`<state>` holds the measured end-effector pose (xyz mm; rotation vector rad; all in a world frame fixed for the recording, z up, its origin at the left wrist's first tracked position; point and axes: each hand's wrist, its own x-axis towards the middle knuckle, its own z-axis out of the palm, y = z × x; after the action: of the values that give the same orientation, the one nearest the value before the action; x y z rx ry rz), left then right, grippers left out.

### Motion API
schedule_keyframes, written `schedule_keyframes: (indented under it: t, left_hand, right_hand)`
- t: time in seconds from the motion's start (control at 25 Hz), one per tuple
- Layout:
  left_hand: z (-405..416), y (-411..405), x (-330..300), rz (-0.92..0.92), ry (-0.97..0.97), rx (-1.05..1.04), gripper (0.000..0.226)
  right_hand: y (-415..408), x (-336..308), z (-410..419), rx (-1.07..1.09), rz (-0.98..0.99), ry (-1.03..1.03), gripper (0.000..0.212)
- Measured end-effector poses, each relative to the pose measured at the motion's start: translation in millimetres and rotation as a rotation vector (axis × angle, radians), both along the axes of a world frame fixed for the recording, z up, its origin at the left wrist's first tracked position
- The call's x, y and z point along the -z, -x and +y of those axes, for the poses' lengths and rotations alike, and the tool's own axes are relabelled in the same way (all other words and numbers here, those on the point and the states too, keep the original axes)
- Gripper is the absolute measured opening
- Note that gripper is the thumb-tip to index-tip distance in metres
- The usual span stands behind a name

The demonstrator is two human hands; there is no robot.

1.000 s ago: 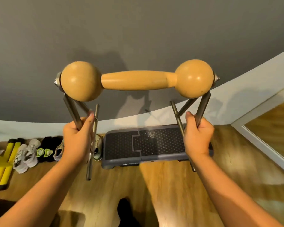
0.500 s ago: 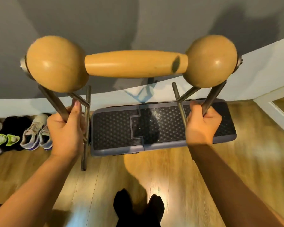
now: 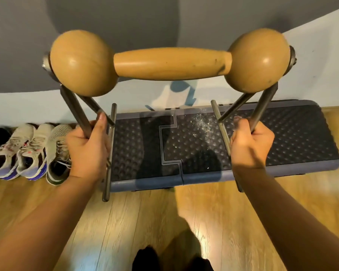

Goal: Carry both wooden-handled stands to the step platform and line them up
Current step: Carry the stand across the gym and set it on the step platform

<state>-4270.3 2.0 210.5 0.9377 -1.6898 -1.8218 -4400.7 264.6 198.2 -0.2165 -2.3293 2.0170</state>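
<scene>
Above step platform (image 3: 301, 133): wooden-handled stand (image 3: 170, 63), bulbous ends, metal legs.

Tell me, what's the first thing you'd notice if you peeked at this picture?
A big wooden handle with a round ball at each end fills the top middle, sitting on a stand of dark metal legs. The left hand and right hand each grip a leg and hold it in the air above a dark bumpy step platform by the wall. A row of sneakers sits on the floor to the left.
</scene>
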Motion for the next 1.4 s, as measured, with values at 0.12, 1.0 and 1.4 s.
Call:
schedule_keyframes:
  t: [0.12, 1.0, 1.4]
  left_hand:
    - [-4.1, 7.4, 39.6, -0.010, 0.017, -0.026, 0.044]
    - [-9.6, 27.2, 141.1, -0.020, 0.084, -0.157, 0.030]
    - [-11.5, 22.8, 150.1, -0.115, 0.030, -0.120, 0.060]
  right_hand:
    - [5.7, 40.5, -1.3, -0.004, -0.025, 0.015, 0.048]
    - [24.2, 136.1, -17.2, 0.006, -0.019, 0.038, 0.046]
    - [22.3, 139.8, -14.3, -0.053, -0.135, 0.057, 0.049]
